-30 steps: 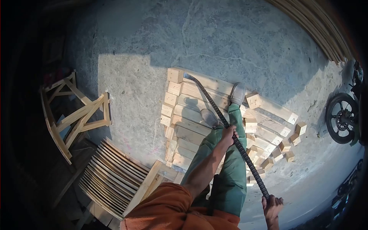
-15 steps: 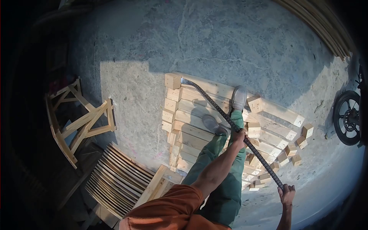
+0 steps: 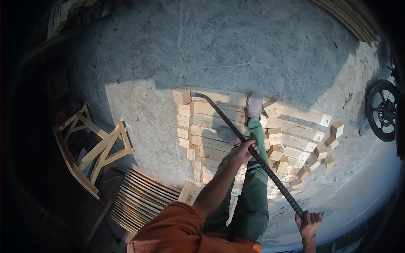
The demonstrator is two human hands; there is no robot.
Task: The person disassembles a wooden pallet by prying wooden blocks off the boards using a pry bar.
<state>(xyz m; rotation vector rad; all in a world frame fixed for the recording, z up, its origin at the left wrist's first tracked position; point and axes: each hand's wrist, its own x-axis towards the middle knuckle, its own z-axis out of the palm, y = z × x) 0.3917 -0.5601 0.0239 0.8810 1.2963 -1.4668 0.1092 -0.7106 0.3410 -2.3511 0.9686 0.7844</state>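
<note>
A long ribbed crowbar (image 3: 230,122), bent at its far end, runs diagonally across the view. My left hand (image 3: 243,153) is closed around its middle, in front of my legs. At the near end, my right hand (image 3: 309,224) has its fingers curled on the bar. The flattened tip of the crowbar lies against a wooden block (image 3: 182,96) at the far left corner of a row of planks (image 3: 215,109) with blocks along its left end. Both my shoes (image 3: 254,105) stand on the planks.
Loose wooden blocks (image 3: 320,151) lie on and beside the planks at right. A stack of thin boards (image 3: 145,196) is at lower left, near a wooden frame (image 3: 103,147). Long boards (image 3: 350,19) lie at upper right, a motorcycle wheel (image 3: 383,110) at far right.
My left hand and the crowbar's middle have shifted slightly left; my right hand has moved a little lower. The crowbar's tip stays at the corner block. The whole view has shifted a little.
</note>
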